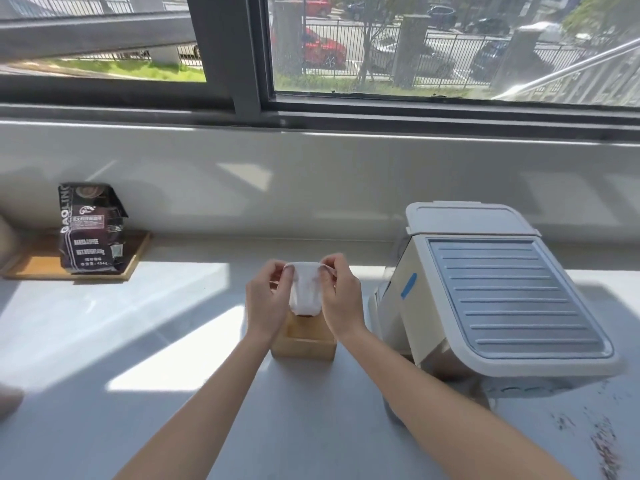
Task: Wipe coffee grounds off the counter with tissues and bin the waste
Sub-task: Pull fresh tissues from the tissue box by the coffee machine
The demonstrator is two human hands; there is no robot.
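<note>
Hands, two: left hand (268, 297) and right hand (341, 299) pinch one tissue (306, 292) at frame centre, above one wooden box (304, 344). Open counter (104, 341) spreads lower left; coffee grounds (602, 445) lie lower right beside one coffee machine (491, 296).

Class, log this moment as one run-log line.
both hands pinch white tissue | above wooden box | dark coffee grounds unwiped
</note>
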